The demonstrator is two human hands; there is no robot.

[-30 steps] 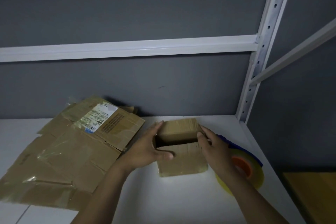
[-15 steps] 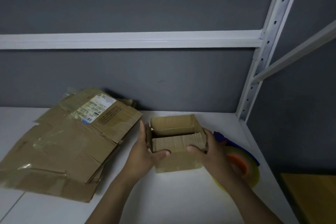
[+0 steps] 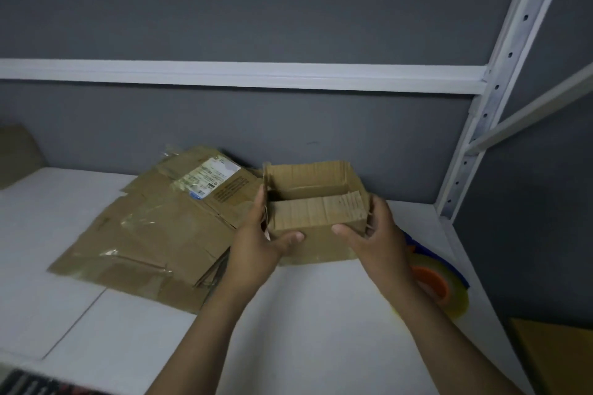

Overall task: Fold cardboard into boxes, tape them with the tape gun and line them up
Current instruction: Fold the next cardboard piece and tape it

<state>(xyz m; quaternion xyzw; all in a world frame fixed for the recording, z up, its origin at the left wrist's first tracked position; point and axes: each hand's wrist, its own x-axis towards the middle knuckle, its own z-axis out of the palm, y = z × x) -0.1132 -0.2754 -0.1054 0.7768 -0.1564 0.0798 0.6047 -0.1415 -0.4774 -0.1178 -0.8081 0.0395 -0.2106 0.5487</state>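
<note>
We clasp the small cardboard box (image 3: pixel 316 212) at frame centre, left hand (image 3: pixel 256 240) & right hand (image 3: pixel 373 234) bracing opp. sides; flaps unfolded, tape gun (image 3: pixel 439 282) lower right.

Box (image 3: pixel 316 212) flaps seemingly wider apart

Wall: I see a dark grey wall (image 3: pixel 288 9), dimly lit.
Frame: white slotted upright (image 3: pixel 500 80), white crossbar (image 3: pixel 240 74).
Surface: white shelf board (image 3: pixel 305 314).

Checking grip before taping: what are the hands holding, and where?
The small cardboard box: left hand at its left end, right hand at its right end.
</note>
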